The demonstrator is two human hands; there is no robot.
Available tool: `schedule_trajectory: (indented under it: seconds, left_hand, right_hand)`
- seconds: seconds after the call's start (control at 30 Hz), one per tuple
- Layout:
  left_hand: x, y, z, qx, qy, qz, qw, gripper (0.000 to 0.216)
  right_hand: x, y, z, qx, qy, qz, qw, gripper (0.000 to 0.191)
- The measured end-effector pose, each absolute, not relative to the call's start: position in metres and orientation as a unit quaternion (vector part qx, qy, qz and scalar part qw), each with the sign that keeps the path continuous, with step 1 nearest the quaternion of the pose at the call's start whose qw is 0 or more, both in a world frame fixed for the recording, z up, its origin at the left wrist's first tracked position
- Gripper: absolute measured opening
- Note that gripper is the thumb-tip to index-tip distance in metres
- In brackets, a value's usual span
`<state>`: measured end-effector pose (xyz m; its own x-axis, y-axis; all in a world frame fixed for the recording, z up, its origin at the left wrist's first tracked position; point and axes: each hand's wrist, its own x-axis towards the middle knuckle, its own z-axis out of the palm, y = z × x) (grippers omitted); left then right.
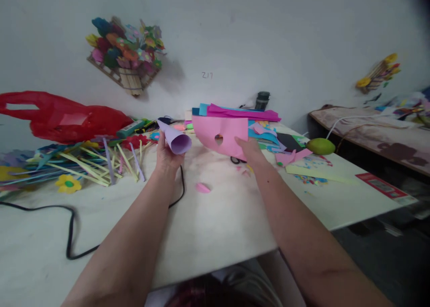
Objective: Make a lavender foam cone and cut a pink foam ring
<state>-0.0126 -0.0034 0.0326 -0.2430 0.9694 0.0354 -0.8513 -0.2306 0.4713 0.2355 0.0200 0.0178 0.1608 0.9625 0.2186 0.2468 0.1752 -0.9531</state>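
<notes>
My left hand (167,153) is closed around a lilac paper cone (175,139), held up above the white table (208,226) with its wide mouth facing right. My right hand (250,150) pinches the lower right corner of a pink paper sheet (221,134) that has a small heart-shaped hole cut in its middle. The two papers hang side by side, a little apart. A small pink paper cut-out (202,188) lies on the table below them. Black scissors (237,160) peek out under the pink sheet.
A red plastic bag (63,116) and several paper strips and paper flowers (90,161) crowd the left. Stacked coloured paper (242,112) and scraps lie behind. A green fruit (320,146) sits right. A black cable (70,226) loops across the table. A bed (376,132) stands beyond.
</notes>
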Motion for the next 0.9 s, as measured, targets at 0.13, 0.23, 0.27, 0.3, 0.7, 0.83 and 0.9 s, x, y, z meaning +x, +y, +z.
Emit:
schedule_trajectory:
  seconds: [0.13, 0.23, 0.27, 0.3, 0.7, 0.83, 0.9]
  left_hand:
    - [-0.004, -0.005, 0.030, 0.160, 0.188, 0.757, 0.606, 0.024]
    - [-0.001, -0.005, 0.028, 0.165, 0.193, 0.743, 0.619, 0.022]
    - [0.000, -0.005, 0.027, 0.163, 0.197, 0.741, 0.621, 0.021]
    - [0.000, -0.005, 0.027, 0.161, 0.201, 0.739, 0.623, 0.021]
    - [-0.028, -0.003, 0.029, 0.136, 0.172, 0.809, 0.545, 0.021]
    - [-0.030, -0.002, 0.028, 0.131, 0.178, 0.819, 0.530, 0.019]
    - [-0.030, -0.002, 0.026, 0.129, 0.180, 0.820, 0.528, 0.018]
  right_hand:
    - [0.238, 0.023, 0.016, -0.513, -0.494, 0.437, 0.549, 0.043]
    - [0.237, 0.021, 0.018, -0.507, -0.481, 0.468, 0.541, 0.045]
    - [0.237, 0.020, 0.019, -0.507, -0.481, 0.471, 0.539, 0.046]
    - [0.236, 0.019, 0.020, -0.508, -0.484, 0.470, 0.536, 0.046]
    - [0.221, 0.008, 0.022, -0.332, -0.877, 0.233, 0.257, 0.041]
    - [0.215, -0.004, 0.026, -0.337, -0.904, 0.225, 0.136, 0.047]
    - [0.215, -0.010, 0.030, -0.338, -0.896, 0.262, 0.117, 0.052]
